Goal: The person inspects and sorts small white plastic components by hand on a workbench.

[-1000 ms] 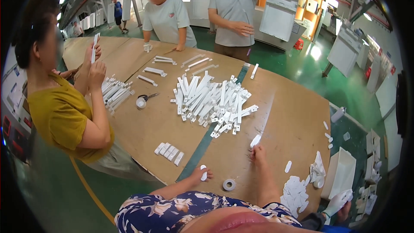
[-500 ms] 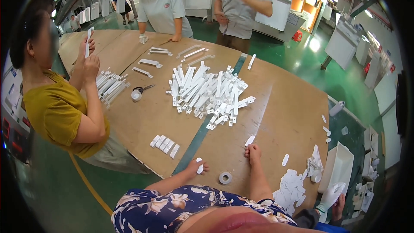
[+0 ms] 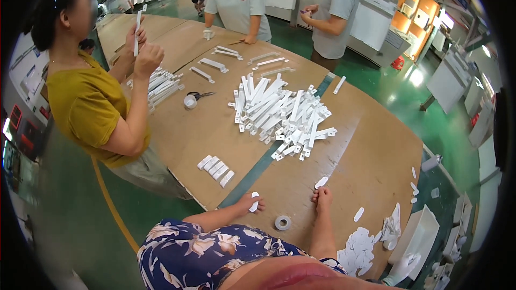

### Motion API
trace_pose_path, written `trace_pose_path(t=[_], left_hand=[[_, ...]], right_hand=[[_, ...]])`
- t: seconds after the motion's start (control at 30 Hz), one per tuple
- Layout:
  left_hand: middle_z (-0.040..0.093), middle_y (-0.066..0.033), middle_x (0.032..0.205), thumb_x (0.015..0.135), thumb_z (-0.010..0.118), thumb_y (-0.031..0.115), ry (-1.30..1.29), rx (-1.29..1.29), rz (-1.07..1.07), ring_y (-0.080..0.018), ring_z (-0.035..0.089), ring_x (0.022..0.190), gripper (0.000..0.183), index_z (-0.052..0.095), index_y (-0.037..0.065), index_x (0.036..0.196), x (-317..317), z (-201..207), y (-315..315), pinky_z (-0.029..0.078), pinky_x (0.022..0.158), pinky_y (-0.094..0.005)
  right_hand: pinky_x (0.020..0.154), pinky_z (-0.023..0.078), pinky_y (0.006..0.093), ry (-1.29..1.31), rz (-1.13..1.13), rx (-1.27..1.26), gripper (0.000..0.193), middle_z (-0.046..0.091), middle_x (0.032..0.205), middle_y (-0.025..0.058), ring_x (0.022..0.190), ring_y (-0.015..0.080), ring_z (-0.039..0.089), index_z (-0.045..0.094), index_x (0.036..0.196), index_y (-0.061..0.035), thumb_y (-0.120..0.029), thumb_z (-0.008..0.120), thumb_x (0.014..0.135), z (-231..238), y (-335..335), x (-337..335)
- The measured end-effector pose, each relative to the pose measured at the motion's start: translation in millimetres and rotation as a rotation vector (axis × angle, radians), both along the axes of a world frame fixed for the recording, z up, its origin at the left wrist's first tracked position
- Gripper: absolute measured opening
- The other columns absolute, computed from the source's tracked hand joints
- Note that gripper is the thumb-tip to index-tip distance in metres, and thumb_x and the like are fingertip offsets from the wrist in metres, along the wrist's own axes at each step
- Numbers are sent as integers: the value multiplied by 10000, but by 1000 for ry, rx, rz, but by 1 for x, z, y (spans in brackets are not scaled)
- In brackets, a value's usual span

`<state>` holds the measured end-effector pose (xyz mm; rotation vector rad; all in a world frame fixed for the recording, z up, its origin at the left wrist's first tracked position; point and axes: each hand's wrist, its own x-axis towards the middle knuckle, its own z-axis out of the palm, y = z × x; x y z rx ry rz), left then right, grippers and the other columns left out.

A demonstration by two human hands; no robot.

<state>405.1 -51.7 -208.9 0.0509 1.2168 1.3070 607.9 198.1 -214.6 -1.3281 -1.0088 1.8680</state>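
Observation:
Near the table's front edge, my left hand is closed around a small white oval piece. My right hand pinches a second white oval piece by its near end, just above the table. Between the two hands lies a roll of grey tape. A row of short white bundles rests beyond my left hand. A loose heap of white oval pieces lies right of my right forearm, with a single oval piece above it.
A large pile of white bracket strips covers the table's middle. Scissors lie by a white tape roll. On the left a person in a yellow top holds up a white strip. A white bin and a gloved hand are at right.
My view has shifted, so the table sits further right and lower. Both my hands keep their oval pieces. The person in grey at the back has turned and lowered an arm.

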Motion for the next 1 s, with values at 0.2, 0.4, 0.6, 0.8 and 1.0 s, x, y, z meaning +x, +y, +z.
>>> trace_pose_path(t=[0.2,0.4,0.6,0.8,1.0], left_hand=[[620,-109,830,870,517,202,11,-25,37,-210,642,690,169,512,41,923,-3,-4,-2,511,455,-287],[624,-115,829,854,542,223,1,-13,22,-213,646,692,191,524,37,893,-1,-10,-1,511,458,-285],[629,-102,814,843,554,247,20,-2,11,-210,648,684,209,533,41,874,1,-12,-2,508,456,-285],[629,-98,804,845,551,242,20,-9,-3,-211,648,671,207,533,39,879,0,-12,0,509,458,-287],[624,-106,802,855,538,237,26,4,0,-212,647,668,192,524,47,881,2,-16,0,508,454,-291]], right_hand=[[358,371,233,-2,23,20,92,514,618,46,424,104,430,495,798,-43,-115,506,852,-3,0,-5],[356,359,218,19,12,14,105,506,624,46,432,98,429,490,822,-33,-129,502,864,-3,0,-3],[366,371,211,-38,39,59,86,508,617,24,448,91,445,509,817,-55,-127,501,863,-2,-1,-2],[378,370,206,1,-20,22,94,500,620,10,468,86,450,500,786,-76,-132,507,860,20,-11,2],[410,361,194,22,51,19,99,481,630,-4,499,78,449,495,791,-75,-141,521,859,50,-45,14]])
